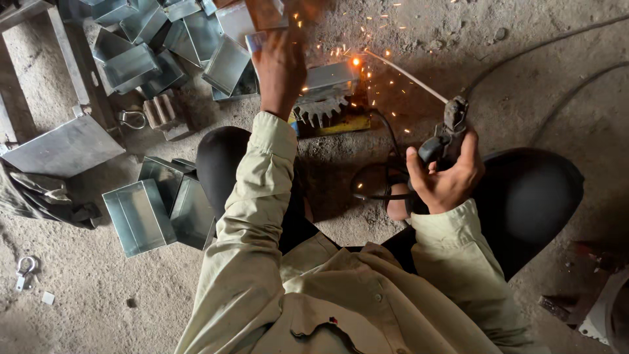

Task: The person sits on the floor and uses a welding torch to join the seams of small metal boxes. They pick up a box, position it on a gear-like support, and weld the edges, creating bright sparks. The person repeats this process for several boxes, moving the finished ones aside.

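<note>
On the floor, the right hand (445, 177) gripped an electrode holder (449, 131), its rod (406, 75) sparking against a metal box (331, 78). The left hand (280, 65) held a shield (262, 13) above it.

What I can't make out around the weld

My left hand (280, 69) covers its own fingers and part of the shield (265, 13), which the top edge cuts off. The glare at the rod (406, 75) tip hides the joint on the box (331, 77). My right hand (445, 177) wraps the holder (449, 134), hiding its grip. The white object (606, 314) at the right edge is cut off, unidentifiable.
</note>
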